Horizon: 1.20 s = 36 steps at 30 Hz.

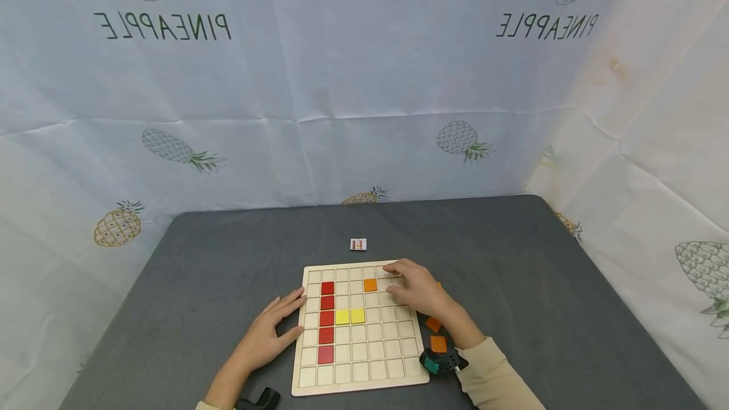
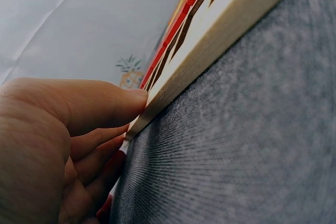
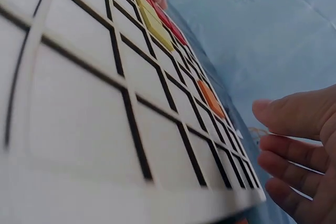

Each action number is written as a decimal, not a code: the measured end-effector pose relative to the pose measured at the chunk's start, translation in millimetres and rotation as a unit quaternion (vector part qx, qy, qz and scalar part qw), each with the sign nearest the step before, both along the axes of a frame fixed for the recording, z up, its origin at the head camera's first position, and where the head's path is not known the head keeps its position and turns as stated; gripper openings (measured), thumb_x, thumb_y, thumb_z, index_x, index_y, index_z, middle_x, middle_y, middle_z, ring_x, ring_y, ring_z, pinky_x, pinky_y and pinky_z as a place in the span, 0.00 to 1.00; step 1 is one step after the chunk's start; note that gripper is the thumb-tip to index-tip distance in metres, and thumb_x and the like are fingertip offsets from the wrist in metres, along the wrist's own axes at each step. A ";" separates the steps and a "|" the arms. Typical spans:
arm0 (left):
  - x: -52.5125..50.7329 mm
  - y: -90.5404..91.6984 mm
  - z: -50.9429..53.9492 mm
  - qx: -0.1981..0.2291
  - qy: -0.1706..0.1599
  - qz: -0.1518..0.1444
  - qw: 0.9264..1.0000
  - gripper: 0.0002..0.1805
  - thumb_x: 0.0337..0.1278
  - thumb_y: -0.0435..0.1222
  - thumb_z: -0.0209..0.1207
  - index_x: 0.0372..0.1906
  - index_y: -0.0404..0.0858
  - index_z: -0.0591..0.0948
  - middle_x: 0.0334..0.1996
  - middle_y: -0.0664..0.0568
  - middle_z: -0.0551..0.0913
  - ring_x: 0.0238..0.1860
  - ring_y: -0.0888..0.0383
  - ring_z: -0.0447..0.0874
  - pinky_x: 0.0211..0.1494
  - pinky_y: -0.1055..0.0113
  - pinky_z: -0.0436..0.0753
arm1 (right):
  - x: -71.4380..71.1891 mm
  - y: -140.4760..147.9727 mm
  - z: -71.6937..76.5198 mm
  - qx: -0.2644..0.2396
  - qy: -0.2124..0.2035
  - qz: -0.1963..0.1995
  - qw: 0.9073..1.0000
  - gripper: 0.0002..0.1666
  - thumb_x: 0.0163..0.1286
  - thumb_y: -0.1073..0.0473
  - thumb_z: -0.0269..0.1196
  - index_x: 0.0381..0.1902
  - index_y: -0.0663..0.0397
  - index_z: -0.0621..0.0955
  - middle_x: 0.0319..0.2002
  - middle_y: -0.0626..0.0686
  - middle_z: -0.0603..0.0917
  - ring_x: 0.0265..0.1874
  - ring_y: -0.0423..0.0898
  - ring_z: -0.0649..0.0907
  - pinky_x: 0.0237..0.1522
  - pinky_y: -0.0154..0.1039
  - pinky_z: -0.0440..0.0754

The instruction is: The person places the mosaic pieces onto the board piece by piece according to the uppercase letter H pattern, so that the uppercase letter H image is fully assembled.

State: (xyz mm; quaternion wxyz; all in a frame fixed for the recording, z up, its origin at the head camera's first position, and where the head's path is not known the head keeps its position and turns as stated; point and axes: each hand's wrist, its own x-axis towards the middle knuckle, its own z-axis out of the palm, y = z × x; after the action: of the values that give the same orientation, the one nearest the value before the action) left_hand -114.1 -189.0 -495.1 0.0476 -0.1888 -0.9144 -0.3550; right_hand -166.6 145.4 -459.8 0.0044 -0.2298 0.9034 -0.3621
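Observation:
A wooden grid board lies on the table. A column of several red tiles stands near its left side. Two yellow tiles sit beside that column, and one orange tile is farther up to the right. My left hand touches the board's left edge with thumb and fingertips, the fingers extended. Over the upper right squares hovers my right hand, its fingers loosely bent and parted from the thumb. In the right wrist view, nothing shows between the right thumb and fingers.
Loose orange tiles lie right of the board, partly hidden by the right arm. A small card with a coloured grid pattern lies beyond the board. The dark table meets a pineapple-print cloth behind.

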 end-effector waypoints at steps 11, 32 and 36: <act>-0.3 -0.6 0.6 -0.002 0.000 0.002 1.000 0.31 0.53 0.46 0.65 0.62 0.41 0.76 0.66 0.52 0.71 0.66 0.48 0.69 0.71 0.62 0.54 | 12.5 48.4 -8.1 -0.009 0.015 -0.011 1.000 0.23 0.65 0.54 0.64 0.57 0.55 0.78 0.53 0.51 0.80 0.50 0.51 0.80 0.51 0.49 0.82; 0.2 0.6 0.7 -0.001 -0.002 0.003 1.000 0.31 0.53 0.46 0.65 0.62 0.40 0.76 0.66 0.51 0.71 0.66 0.47 0.69 0.71 0.57 0.55 | 13.1 91.2 -35.2 -0.036 0.082 -0.036 0.995 0.21 0.60 0.61 0.67 0.53 0.55 0.81 0.51 0.51 0.82 0.49 0.49 0.80 0.48 0.39 0.81; 0.2 0.2 0.7 -0.001 -0.002 0.000 1.000 0.31 0.53 0.46 0.65 0.62 0.40 0.76 0.66 0.51 0.71 0.66 0.47 0.69 0.71 0.57 0.55 | 12.5 90.8 -37.4 -0.023 0.087 -0.039 0.995 0.20 0.61 0.61 0.66 0.52 0.54 0.82 0.50 0.51 0.81 0.49 0.50 0.79 0.47 0.40 0.81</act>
State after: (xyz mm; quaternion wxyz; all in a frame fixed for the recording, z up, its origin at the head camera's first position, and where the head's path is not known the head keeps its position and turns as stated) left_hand -113.9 -188.8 -494.4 0.0456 -0.1887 -0.9149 -0.3540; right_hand -154.1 236.2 -497.2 -0.0940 -0.2251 0.9001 -0.3610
